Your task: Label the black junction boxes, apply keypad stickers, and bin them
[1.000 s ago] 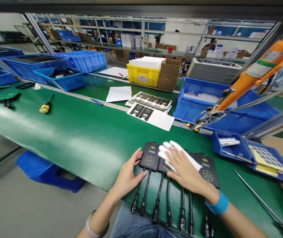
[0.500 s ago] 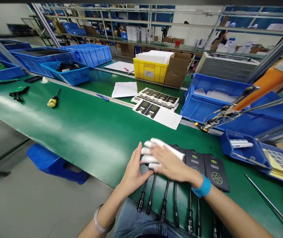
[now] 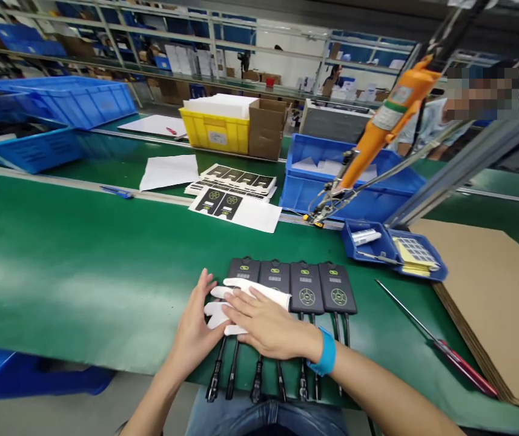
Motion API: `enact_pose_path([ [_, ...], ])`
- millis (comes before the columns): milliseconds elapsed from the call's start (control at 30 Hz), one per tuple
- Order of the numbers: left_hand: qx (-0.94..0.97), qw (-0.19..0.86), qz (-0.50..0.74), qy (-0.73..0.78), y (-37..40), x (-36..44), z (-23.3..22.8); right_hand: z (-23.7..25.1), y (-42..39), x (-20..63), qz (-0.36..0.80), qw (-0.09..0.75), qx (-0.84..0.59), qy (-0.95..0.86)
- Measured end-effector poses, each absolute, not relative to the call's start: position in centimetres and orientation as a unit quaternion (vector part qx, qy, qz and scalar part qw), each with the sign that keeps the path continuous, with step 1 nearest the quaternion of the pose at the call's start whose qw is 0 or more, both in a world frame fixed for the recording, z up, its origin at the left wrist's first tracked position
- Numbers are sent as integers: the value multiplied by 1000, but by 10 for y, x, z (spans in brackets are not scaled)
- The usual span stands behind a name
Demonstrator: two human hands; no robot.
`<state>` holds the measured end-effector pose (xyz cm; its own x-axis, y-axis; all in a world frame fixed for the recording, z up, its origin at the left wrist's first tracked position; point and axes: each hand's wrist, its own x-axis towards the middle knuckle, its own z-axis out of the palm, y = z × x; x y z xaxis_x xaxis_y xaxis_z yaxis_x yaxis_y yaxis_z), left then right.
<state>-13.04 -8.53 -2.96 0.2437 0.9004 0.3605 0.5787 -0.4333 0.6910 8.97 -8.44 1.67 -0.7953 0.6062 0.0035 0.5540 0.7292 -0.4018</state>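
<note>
A white glove (image 3: 252, 289) lies across the two leftmost of several black control boxes (image 3: 307, 290), which sit side by side with black cables trailing toward me. My right hand (image 3: 263, 321) lies palm down on the glove, its fingers stretched over it. The glove and this hand hide the lower parts of those two boxes. At the left end of the row, my left hand (image 3: 198, 315) stands with fingers up and thumb apart, its thumb near the glove's fingers. Whether it touches the leftmost box is hidden.
Printed label sheets (image 3: 236, 206) lie behind the boxes. To the right are small blue bins (image 3: 368, 242), a red-handled screwdriver (image 3: 463, 366) and stacked cardboard (image 3: 490, 260). An orange power screwdriver (image 3: 377, 127) hangs above a large blue bin (image 3: 300, 188). A person (image 3: 454, 121) is beyond.
The view has swung to the right. My right hand and the glove have slid toward me over the boxes, so the tops of the two leftmost ones now show.
</note>
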Motion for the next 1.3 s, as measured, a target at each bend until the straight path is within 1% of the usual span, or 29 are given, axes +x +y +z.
enact_pose_path([
  [67, 760, 224, 373, 483, -85, -130, -28, 18, -96, 106, 224, 73, -337, -912],
  [133, 762, 236, 370, 476, -86, -128, -27, 19, -106, 134, 238, 71, -399, -883],
  [233, 769, 231, 352, 481, -86, -127, -25, 13, -121, 190, 229, 105, -504, -826],
  [333, 779, 223, 323, 490, -85, -127, -15, 3, -147, 246, 231, 120, -629, -733],
  [400, 792, 211, 278, 502, -82, -124, -4, 1, -172, 277, 205, 147, -729, -636],
  [467, 817, 174, 232, 499, -78, -115, 10, 4, -197, 299, 115, 190, -811, -541],
  [533, 853, 139, 198, 462, -72, -96, 23, 11, -216, 309, -42, 207, -843, -494],
  [600, 889, 139, 142, 413, -63, -68, 35, 17, -225, 305, -201, 159, -854, -453],
  [633, 901, 150, 95, 396, -58, -50, 40, 17, -225, 298, -246, 148, -843, -456],
  [667, 909, 157, 41, 383, -54, -31, 45, 15, -222, 289, -258, 156, -823, -482],
  [700, 914, 161, -13, 371, -50, -12, 49, 11, -217, 277, -230, 194, -789, -535],
  [733, 918, 160, -60, 359, -47, 7, 52, 5, -209, 264, -168, 241, -760, -580],
  [767, 921, 156, -96, 344, -44, 24, 55, -2, -201, 252, -78, 253, -755, -600],
  [800, 924, 150, -121, 330, -42, 40, 57, -10, -191, 240, 10, 230, -766, -600],
  [833, 927, 147, -140, 316, -41, 52, 58, -17, -182, 230, 83, 184, -778, -595],
  [867, 928, 147, -152, 307, -40, 62, 59, -23, -174, 222, 120, 140, -786, -590],
  [900, 928, 150, -157, 303, -39, 69, 58, -28, -167, 216, 140, 114, -797, -576],
  [933, 927, 155, -154, 303, -38, 73, 58, -32, -162, 213, 159, 109, -792, -579],
  [967, 926, 166, -146, 308, -37, 75, 57, -34, -159, 211, 166, 129, -792, -574],
  [1033, 919, 201, -101, 323, -36, 74, 53, -37, -157, 210, 182, 225, -777, -559],
  [1100, 904, 264, -23, 335, -36, 69, 47, -36, -156, 210, 192, 352, -733, -549],
  [1167, 879, 332, 74, 334, -37, 62, 39, -32, -152, 207, 202, 444, -668, -562],
  [1200, 869, 356, 120, 321, -38, 57, 34, -28, -148, 204, 207, 463, -645, -572],
  [1233, 864, 370, 160, 303, -39, 52, 29, -24, -143, 199, 215, 458, -636, -582],
  [1267, 864, 370, 191, 285, -38, 46, 24, -19, -137, 193, 227, 425, -643, -595],
  [1300, 871, 351, 212, 269, -37, 38, 19, -13, -131, 185, 238, 369, -662, -608],
])
